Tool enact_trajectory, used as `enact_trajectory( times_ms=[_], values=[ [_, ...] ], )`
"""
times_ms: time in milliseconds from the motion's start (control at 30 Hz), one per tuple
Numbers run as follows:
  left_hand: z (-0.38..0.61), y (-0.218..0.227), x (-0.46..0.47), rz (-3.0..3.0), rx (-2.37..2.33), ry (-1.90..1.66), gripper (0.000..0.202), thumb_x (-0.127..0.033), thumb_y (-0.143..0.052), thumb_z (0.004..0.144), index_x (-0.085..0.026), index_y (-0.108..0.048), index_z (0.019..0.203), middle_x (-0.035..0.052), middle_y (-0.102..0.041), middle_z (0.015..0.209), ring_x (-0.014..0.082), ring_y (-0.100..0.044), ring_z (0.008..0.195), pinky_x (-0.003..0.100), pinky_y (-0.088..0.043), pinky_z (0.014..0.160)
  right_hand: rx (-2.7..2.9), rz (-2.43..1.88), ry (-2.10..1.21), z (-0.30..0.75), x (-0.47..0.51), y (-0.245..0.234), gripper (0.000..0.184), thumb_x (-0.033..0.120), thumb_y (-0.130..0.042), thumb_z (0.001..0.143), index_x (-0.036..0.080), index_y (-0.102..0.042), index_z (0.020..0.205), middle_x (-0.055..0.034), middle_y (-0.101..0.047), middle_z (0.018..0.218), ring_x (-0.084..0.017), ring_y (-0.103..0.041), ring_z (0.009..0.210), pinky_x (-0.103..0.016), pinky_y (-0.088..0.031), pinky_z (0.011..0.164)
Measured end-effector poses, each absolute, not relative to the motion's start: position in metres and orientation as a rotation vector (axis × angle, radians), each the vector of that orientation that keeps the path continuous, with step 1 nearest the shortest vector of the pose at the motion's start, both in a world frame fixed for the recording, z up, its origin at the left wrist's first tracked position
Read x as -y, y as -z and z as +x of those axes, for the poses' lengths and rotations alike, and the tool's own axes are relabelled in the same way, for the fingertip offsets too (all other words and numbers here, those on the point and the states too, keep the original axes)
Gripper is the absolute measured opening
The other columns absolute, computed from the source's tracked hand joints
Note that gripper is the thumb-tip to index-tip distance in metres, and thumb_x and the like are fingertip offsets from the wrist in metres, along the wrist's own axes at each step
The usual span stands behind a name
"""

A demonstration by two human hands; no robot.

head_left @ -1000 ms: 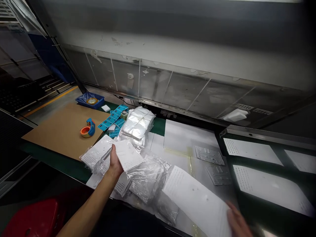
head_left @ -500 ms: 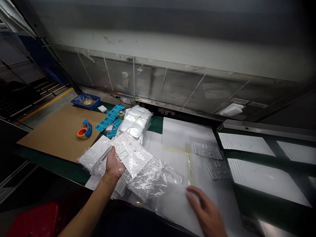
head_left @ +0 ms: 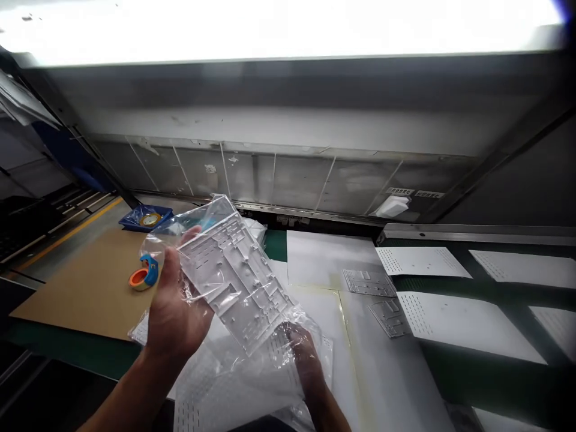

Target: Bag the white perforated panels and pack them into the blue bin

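Centrally, one grey moulded panel (head_left: 240, 282) sits tilted in a clear plastic bag (head_left: 167, 233), its left edge gripped by the person's left hand (head_left: 177, 315). The right hand (head_left: 305, 354) is at the panel's lower end, lower centre of frame, grip obscured by the bag; at left, one tape dispenser (head_left: 152, 271) rests on brown cardboard (head_left: 90, 288).

Bare left hand (head_left: 175, 321) on this one, with a rounded thumb tip and a broad palm, running into a bare, fairly slim left forearm (head_left: 128, 390) that gets thicker away from the wrist. The bare right hand (head_left: 301, 354) is partly covered and kinda smeary (honestly couldn't count its fingers), and its bare right forearm (head_left: 328, 411) looks pretty shadowy. Bottom edge has a dark, plain patch (head_left: 261, 425), too murky to tell if it's clothing.
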State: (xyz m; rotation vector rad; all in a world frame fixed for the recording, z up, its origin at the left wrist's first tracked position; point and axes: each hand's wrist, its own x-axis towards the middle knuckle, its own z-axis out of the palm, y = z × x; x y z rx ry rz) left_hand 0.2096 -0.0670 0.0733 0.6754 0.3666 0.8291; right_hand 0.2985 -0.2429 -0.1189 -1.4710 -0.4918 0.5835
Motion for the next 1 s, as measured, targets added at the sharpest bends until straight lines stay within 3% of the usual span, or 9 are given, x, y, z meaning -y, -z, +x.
enact_trajectory(
  times_ms=[167,367,467,533,667,800,867,933,1000],
  values=[
    [0.219,-0.103,0.064,0.789,-0.346,-0.782,0.042,-0.045,-0.046,0.088,-0.032,-0.044,0.127,0.0077,-0.053,0.128,0.0301,-0.055,0.112,0.050,-0.049,0.088,0.360,-1.216,-0.769,0.290,0.222,0.090,0.037,0.054,-0.045,0.082,0.023,-0.060,0.098,-0.0064,-0.068,0.093,-0.025,-0.064,0.087,-0.041,-0.052,0.075],
    [0.211,-0.090,0.012,0.805,-0.272,-0.842,0.043,-0.043,-0.047,0.087,-0.031,-0.040,0.127,0.0094,-0.046,0.134,0.0365,-0.049,0.117,0.062,-0.046,0.082,-0.009,-1.076,-0.883,0.296,0.250,0.075,0.050,0.045,-0.071,0.067,0.013,-0.059,0.104,-0.0092,-0.071,0.086,-0.028,-0.066,0.086,-0.041,-0.051,0.075],
    [0.196,-0.041,-0.035,0.798,-0.439,-0.863,0.041,-0.040,-0.049,0.087,-0.030,-0.039,0.126,0.0088,-0.049,0.131,0.0365,-0.050,0.115,0.064,-0.047,0.078,-0.216,-1.228,-0.785,0.309,0.296,0.089,0.056,0.046,-0.073,0.063,0.012,-0.060,0.104,-0.0086,-0.071,0.081,-0.030,-0.066,0.083,-0.043,-0.052,0.072],
    [0.181,0.014,-0.055,0.774,-0.638,-0.828,0.037,-0.039,-0.046,0.088,-0.028,-0.040,0.123,0.0072,-0.054,0.125,0.0332,-0.055,0.111,0.057,-0.051,0.078,-0.330,-1.355,-0.708,0.316,0.327,0.097,0.056,0.048,-0.073,0.062,0.012,-0.061,0.103,-0.0077,-0.071,0.079,-0.031,-0.066,0.083,-0.044,-0.052,0.071],
    [0.148,0.128,-0.049,0.765,-1.144,-0.759,0.029,-0.034,-0.027,0.094,-0.021,-0.046,0.113,0.0089,-0.063,0.099,0.0228,-0.066,0.085,0.041,-0.056,0.068,-0.505,-1.557,-0.591,0.321,0.358,0.101,0.049,0.051,-0.070,0.064,0.014,-0.065,0.096,-0.0060,-0.070,0.072,-0.030,-0.066,0.082,-0.044,-0.053,0.072],
    [0.125,0.185,-0.032,0.854,-1.293,-0.703,0.027,-0.031,-0.042,0.090,-0.017,-0.048,0.112,0.0111,-0.065,0.094,0.0210,-0.067,0.075,0.037,-0.055,0.067,-0.646,-1.603,-0.554,0.316,0.348,0.093,0.055,0.055,-0.068,0.064,0.014,-0.063,0.102,-0.0069,-0.071,0.078,-0.030,-0.066,0.083,-0.046,-0.053,0.073],
    [0.116,0.186,-0.037,0.921,-1.357,-0.668,0.035,-0.031,-0.055,0.082,-0.012,-0.051,0.111,0.0153,-0.064,0.098,0.0252,-0.066,0.081,0.040,-0.054,0.070,-0.662,-1.639,-0.549,0.311,0.335,0.089,0.060,0.055,-0.068,0.064,0.013,-0.061,0.105,-0.0082,-0.071,0.084,-0.030,-0.066,0.083,-0.046,-0.054,0.073],
    [0.106,0.174,-0.047,1.006,-1.437,-0.677,0.053,-0.033,-0.067,0.073,-0.009,-0.048,0.117,0.0210,-0.058,0.113,0.0321,-0.061,0.098,0.046,-0.049,0.080,-0.664,-1.691,-0.532,0.304,0.320,0.086,0.061,0.057,-0.067,0.063,0.013,-0.062,0.106,-0.0097,-0.071,0.090,-0.030,-0.066,0.081,-0.046,-0.054,0.072],
    [0.100,0.155,-0.048,1.113,-1.522,-0.753,0.079,-0.033,-0.075,0.063,-0.013,-0.037,0.130,0.0208,-0.039,0.137,0.0346,-0.040,0.123,0.048,-0.037,0.098,-0.654,-1.711,-0.538,0.297,0.303,0.087,0.062,0.059,-0.067,0.063,0.012,-0.063,0.103,-0.0112,-0.070,0.094,-0.030,-0.067,0.079,-0.045,-0.055,0.070]
  ],
)
